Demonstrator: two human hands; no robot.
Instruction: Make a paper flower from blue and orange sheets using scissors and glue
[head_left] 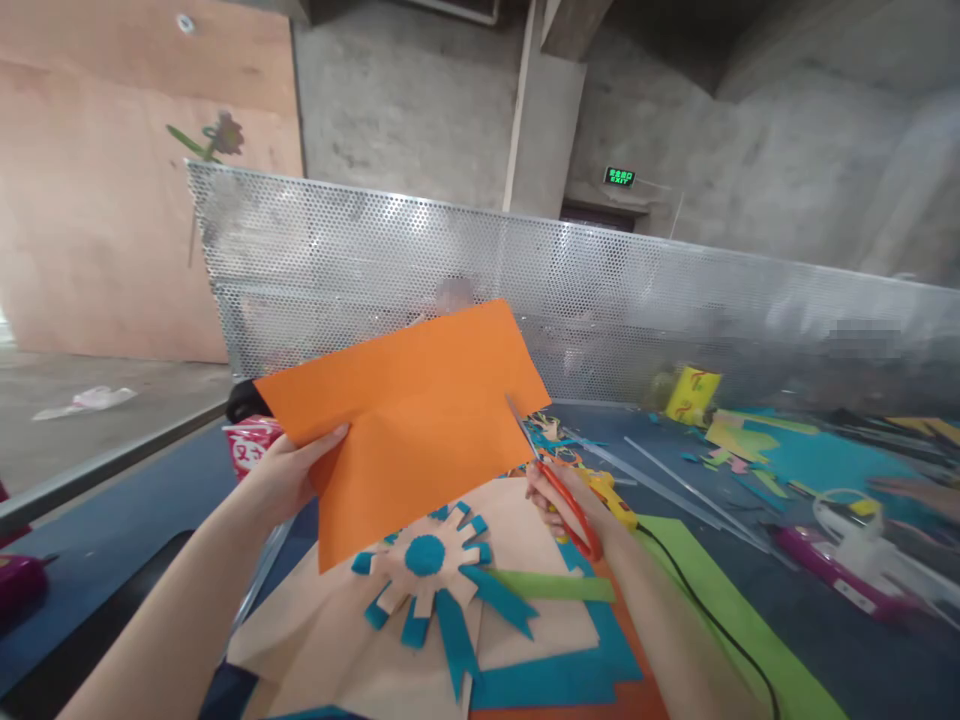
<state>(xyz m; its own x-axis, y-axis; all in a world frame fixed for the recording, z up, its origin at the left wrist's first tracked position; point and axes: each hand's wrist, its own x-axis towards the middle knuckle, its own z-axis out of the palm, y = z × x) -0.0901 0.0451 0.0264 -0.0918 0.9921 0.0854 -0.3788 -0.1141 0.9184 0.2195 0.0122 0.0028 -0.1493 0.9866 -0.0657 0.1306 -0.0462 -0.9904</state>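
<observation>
A large orange sheet (420,410), felt or paper, is held up and tilted by my left hand (292,470), which pinches its left edge with the thumb in front. In my right hand (546,505) is a pair of scissors (559,487) with red-orange handles. Their blades point up and left at the sheet's right part; whether they bite into it I cannot tell. Below the sheet lies a beige and blue rosette (425,556) with fringed petals and notched tails, on beige sheets (300,630). A green strip (555,586) runs right from it.
A yellow glue gun (611,497) with a black cord lies beyond my right hand. Purple and white glue gun (840,570) stands at right, near another person's hand (919,495). Blue sheets, scraps and a yellow roll (694,394) lie before the perforated metal screen (600,300).
</observation>
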